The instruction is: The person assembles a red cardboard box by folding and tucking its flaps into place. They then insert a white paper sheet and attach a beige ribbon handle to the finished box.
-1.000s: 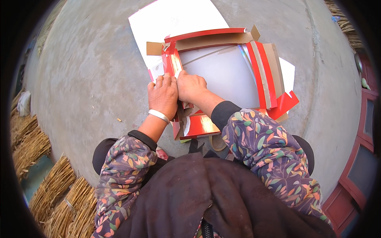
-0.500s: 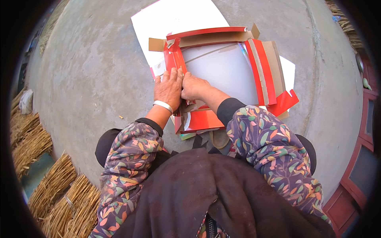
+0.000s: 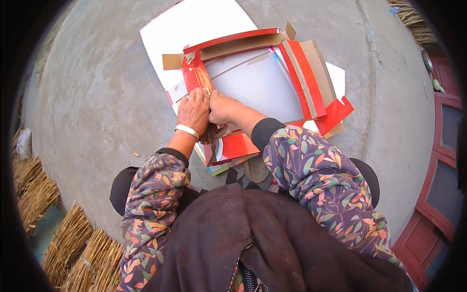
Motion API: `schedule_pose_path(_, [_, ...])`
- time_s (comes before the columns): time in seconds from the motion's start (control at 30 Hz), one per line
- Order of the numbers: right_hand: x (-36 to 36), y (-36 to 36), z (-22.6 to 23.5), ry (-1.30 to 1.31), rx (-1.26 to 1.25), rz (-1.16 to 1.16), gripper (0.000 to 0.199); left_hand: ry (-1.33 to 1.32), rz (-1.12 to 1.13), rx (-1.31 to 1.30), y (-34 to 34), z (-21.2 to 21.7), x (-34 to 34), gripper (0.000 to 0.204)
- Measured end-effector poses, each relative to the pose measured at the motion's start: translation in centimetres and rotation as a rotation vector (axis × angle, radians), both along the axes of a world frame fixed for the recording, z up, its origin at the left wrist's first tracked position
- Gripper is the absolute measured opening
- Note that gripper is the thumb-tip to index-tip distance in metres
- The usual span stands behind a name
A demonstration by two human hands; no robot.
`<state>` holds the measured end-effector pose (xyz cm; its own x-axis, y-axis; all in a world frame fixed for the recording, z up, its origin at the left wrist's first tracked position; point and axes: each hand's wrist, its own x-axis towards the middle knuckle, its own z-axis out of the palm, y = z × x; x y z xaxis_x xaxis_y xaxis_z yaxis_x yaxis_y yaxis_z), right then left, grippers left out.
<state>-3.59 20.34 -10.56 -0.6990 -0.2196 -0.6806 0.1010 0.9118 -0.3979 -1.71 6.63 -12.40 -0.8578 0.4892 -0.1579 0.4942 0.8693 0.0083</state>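
Note:
A torn-open red cardboard box (image 3: 318, 92), brown on its inner faces, lies in front of me with a pale grey-white bottom. At its left wall, my left hand (image 3: 193, 112) is closed over the red cardboard, with a white band around the wrist. Right beside it, touching, my right hand (image 3: 224, 108) is curled in a grip on the same wall's inner edge. The fingertips of the right hand are partly hidden. A loose red flap (image 3: 233, 147) sticks out at the near side, below my hands.
Large white cardboard sheets (image 3: 194, 27) lie under and beyond the box on the concrete floor (image 3: 97, 87). Bundles of dry stalks (image 3: 68, 238) line the left side, near a white plastic bag (image 3: 24, 144). A red panelled door (image 3: 440, 155) stands at the right.
The view has shifted, so the box and hands appear farther left. Both hands keep their grip at the same part of the box's left wall, with little visible change there.

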Motion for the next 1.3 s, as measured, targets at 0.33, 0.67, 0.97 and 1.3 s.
schedule_pose_path(0.33, [-0.3,0.1,-1.3,-0.02,-0.131,-0.014,0.074,-0.048,-0.013,0.118,-0.1,0.2,-0.3,0.05])
schedule_pose_path(0.67, [-0.5,0.6,-0.7,-0.028,-0.178,-0.081,0.075,-0.159,0.019,0.149,-0.4,0.4,-1.6,0.053])
schedule_pose_path(0.97, [0.3,-0.3,0.5,0.007,-0.256,-0.151,0.073,-0.083,0.06,0.271,-2.3,1.2,-1.6,0.049])
schedule_pose_path(1.3, [0.9,-1.9,-0.1,0.049,-0.183,-0.025,0.082,0.007,0.092,0.129,-2.7,1.2,-0.7,0.057])
